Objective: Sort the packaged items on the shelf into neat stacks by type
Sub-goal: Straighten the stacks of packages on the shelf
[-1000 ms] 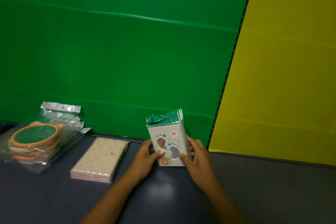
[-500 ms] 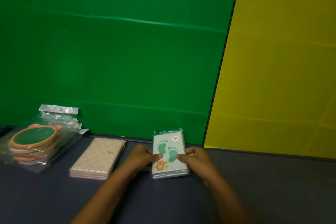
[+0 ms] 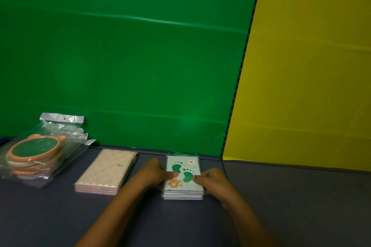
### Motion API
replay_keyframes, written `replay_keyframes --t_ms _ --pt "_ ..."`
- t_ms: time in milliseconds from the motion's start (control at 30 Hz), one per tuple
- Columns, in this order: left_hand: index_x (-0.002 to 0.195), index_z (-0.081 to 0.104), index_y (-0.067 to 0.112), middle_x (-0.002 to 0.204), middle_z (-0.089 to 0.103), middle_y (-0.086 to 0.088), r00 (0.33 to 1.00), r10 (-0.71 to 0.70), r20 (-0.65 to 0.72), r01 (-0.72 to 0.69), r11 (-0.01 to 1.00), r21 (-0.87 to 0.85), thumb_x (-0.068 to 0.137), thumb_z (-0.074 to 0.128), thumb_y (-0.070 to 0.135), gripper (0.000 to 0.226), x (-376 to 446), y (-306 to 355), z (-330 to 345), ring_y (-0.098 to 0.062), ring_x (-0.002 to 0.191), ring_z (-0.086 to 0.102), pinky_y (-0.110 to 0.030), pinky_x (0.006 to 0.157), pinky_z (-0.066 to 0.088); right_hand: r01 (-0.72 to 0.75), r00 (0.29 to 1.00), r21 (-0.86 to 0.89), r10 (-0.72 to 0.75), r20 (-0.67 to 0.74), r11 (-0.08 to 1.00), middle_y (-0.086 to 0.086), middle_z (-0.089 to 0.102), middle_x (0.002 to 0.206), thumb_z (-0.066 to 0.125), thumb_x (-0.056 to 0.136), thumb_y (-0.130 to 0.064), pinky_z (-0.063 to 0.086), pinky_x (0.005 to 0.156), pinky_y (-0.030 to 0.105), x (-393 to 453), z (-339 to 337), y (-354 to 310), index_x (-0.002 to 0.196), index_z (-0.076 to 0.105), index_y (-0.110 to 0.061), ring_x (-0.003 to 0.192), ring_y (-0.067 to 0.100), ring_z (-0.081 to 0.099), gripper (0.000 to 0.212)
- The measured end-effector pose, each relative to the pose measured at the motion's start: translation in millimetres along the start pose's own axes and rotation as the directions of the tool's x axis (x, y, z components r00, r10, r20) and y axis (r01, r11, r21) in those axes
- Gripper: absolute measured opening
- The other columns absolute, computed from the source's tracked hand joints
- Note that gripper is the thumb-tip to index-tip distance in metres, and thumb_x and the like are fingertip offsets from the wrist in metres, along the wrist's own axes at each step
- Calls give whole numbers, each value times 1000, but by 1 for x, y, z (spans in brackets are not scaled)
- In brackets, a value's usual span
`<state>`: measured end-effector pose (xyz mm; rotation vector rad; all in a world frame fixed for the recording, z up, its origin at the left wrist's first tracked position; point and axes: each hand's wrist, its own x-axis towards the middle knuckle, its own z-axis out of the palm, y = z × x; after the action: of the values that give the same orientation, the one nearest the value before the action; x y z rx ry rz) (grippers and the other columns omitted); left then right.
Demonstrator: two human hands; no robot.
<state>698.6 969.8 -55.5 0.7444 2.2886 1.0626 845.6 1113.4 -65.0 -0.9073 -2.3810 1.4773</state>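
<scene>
A stack of white packets printed with green footprints (image 3: 183,170) lies flat on the dark shelf surface (image 3: 281,206), close to the back wall. My left hand (image 3: 153,173) grips its left side with the thumb on top. My right hand (image 3: 212,180) grips its right side, thumb on the top packet too. To the left lies a neat stack of cream quilted-pattern packets (image 3: 106,171). Further left sits a pile of clear bags holding round orange-rimmed items with green centres (image 3: 35,153).
A green panel (image 3: 120,56) forms the back wall, and a yellow panel (image 3: 311,66) stands at the right. The shelf surface stretches bare to the right of my hands and along the front.
The footprint stack stood upright on its edge one second ago. It has been laid flat on the shelf, with both hands staying on its sides.
</scene>
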Motion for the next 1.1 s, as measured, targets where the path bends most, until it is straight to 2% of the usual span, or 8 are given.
replay_keyframes --t_ms 67,200,433,600,733,867,1000,1100 --pt "69 66 8 62 66 1 1000 9 -9 -8 997 82 80 75 36 32 -1 1 1 -10 56 63 -26 62 54 3 1000 -35 -4 -6 999 6 62 65 68 87 -24 44 57 29 0 1 -1 64 51 -15 58 13 58 30" --pt "68 59 16 61 60 6 999 26 -18 -22 977 211 83 70 44 33 -3 2 4 -6 55 58 -21 54 44 -3 1000 -110 2 -6 994 1 55 57 67 87 -25 35 55 27 0 1 -2 57 48 -17 52 11 51 37" --pt "64 51 16 58 50 3 994 81 -72 -64 974 217 87 59 52 44 -10 -10 8 -10 53 47 -25 51 34 28 1000 -29 -27 10 999 28 70 93 67 89 -26 58 79 45 -4 -5 -5 82 56 -8 85 31 72 22" --pt "71 50 15 63 49 0 992 102 -80 -80 966 245 92 55 45 36 -15 -8 14 -13 57 44 -27 53 31 30 999 -68 -30 -10 997 26 70 86 72 73 -36 56 69 45 1 -3 4 83 64 8 73 29 69 46" --pt "67 48 17 63 49 3 991 110 -71 -90 967 240 93 55 42 37 -17 -5 13 -10 55 43 -25 52 32 45 999 -99 -46 -10 994 20 58 71 65 57 -47 45 64 37 11 -1 10 75 62 -14 65 25 57 38" --pt "67 47 17 61 46 3 991 121 -57 -105 965 240 93 54 43 38 -19 -6 10 -11 55 42 -26 52 30 38 999 -102 -38 -1 994 31 67 91 68 65 -39 55 73 48 4 -3 5 87 63 12 71 28 65 55" --pt "68 45 15 62 44 1 987 146 -69 -126 963 239 95 52 42 38 -20 -10 15 -12 55 39 -27 53 30 39 999 -141 -44 -27 989 25 70 90 69 75 -36 55 76 53 0 0 7 88 66 7 73 28 66 45" --pt "69 47 15 64 47 0 987 153 -54 -137 964 227 95 52 41 37 -19 -10 14 -12 57 41 -27 54 31 47 999 -188 -51 -14 981 22 64 75 68 78 -34 45 64 36 1 1 5 74 63 -10 67 23 58 24"
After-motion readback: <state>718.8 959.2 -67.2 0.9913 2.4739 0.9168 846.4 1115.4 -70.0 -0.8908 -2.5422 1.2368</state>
